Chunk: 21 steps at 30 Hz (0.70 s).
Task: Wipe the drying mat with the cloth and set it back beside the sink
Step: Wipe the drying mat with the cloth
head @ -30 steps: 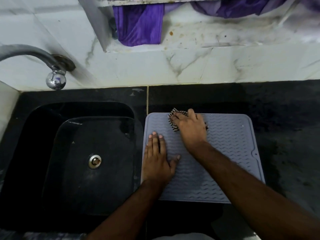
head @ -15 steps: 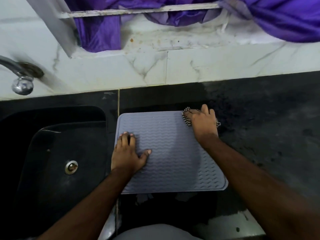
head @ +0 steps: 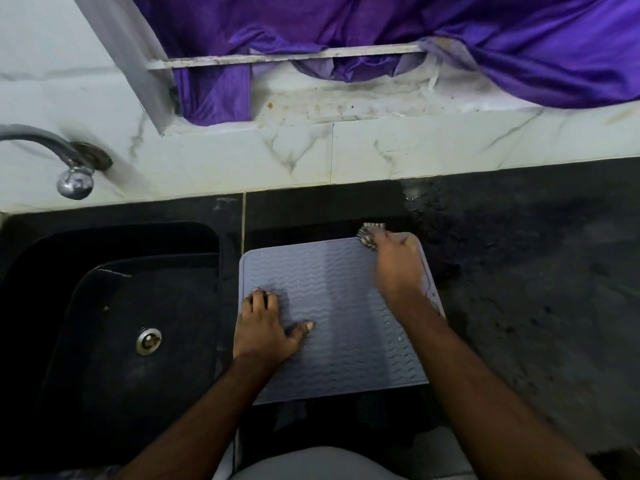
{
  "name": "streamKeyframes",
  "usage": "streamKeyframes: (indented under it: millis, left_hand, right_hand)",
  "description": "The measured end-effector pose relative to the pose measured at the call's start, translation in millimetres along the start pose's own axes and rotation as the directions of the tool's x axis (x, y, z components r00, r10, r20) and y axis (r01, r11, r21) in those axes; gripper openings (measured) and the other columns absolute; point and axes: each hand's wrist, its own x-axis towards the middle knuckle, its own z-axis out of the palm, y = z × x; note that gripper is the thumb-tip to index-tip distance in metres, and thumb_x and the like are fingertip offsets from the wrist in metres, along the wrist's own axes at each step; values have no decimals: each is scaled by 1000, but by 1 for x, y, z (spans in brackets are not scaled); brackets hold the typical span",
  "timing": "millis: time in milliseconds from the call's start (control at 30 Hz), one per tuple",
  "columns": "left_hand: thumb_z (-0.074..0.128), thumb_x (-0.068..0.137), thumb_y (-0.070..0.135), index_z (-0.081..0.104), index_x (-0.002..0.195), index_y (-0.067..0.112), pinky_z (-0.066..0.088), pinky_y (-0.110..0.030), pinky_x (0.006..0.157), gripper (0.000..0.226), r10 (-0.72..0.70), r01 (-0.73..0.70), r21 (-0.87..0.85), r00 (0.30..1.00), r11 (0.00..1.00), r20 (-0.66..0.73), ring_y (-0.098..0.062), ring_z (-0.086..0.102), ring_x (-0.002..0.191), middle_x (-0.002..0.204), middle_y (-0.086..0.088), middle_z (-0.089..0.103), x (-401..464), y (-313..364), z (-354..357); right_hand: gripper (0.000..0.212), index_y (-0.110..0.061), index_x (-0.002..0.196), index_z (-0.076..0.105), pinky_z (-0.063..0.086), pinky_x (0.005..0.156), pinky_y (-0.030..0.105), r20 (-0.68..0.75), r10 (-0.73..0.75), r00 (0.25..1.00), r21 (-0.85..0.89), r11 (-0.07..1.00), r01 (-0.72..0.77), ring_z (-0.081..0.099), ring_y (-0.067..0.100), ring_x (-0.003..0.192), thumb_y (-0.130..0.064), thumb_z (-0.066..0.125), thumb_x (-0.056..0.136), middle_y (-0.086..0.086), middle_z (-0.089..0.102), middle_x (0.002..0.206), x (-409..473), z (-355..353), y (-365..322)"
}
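A grey ribbed drying mat (head: 332,306) lies flat on the black counter just right of the black sink (head: 114,323). My left hand (head: 265,329) presses flat on the mat's left part, fingers spread. My right hand (head: 398,265) is at the mat's far right corner, closed on a black-and-white striped cloth (head: 369,235). Only a bit of the cloth shows beyond my fingers, at the mat's far edge.
A chrome tap (head: 74,174) juts from the white marble wall above the sink. Purple fabric (head: 381,29) hangs over a window ledge behind. The dark counter (head: 536,289) stretches to the right, with a wet patch near the wall.
My right hand with the cloth has slid right along the mat's far edge, from the middle to the far right corner. My left hand stays pressed on the mat.
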Motion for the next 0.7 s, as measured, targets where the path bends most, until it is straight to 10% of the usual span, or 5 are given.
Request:
streamKeyframes:
  millis: [200,367,533,700]
  left_hand:
    - [29,78,90,51,131,8,47,-44,97,100,2,-2,-17,1000,1000,27,-33,43,119,131,-12,47,5,-2,-9]
    - [34,80,87,43,143,11,44,-42,105,99,22,-21,39,999,999,-36,-32,41,130,143,-16,41,21,1,-18]
    - [43,79,89,-4,161,38,6,-55,125,108,237,-213,-120,937,970,255,-34,-10,155,169,-4,-13,47,10,-9]
    - [53,77,85,-11,159,42,2,-61,123,113,201,-184,-83,930,979,307,-37,-18,153,168,-2,-21,51,16,-10]
  right_hand:
    - [45,-18,140,53,45,96,29,108,-14,994,509,860,-43,62,22,112,-4,51,97,4,67,122,-47,9,-22]
    - [34,-35,124,59,55,80,36,-72,147,986,417,903,-104,57,17,93,-17,55,96,-4,67,100,-19,4,15]
    - [44,-12,137,58,45,86,36,-142,225,964,280,943,-179,47,33,107,-5,51,94,19,65,109,12,-17,38]
    - [36,-2,129,55,46,88,43,14,195,981,64,979,-196,49,39,111,-2,47,94,21,66,115,26,7,39]
